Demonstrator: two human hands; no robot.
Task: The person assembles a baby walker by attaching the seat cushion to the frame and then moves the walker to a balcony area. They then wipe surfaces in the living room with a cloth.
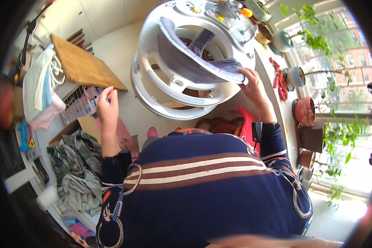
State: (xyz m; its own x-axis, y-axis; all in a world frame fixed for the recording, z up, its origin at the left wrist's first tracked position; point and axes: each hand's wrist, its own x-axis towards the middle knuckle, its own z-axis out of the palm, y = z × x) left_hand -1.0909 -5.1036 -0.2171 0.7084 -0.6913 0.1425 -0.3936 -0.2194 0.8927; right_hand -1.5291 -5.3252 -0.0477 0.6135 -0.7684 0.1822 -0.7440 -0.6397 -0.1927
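A white and grey baby walker (175, 93) with round rings stands in front of me. Its grey-purple fabric seat (186, 60) is partly loose from the ring, with one edge lifted at the near right. My right hand (253, 87) pinches that edge between thumb and fingers. To the left of the walker, my left hand (107, 108) is raised in the air, apart from it. Its fingers are curled together, and a small dark bit shows at them that I cannot identify. Toys and knobs sit on the walker's tray (213, 18) at the far side.
A wooden board (84, 64) stands at the left, near hanging cloths (39, 84) and a box of camouflage clothing (76, 161). Potted plants (305, 111) line the window ledge at the right, with red strips (280, 80) among them. A red bag (247, 124) lies below my right hand.
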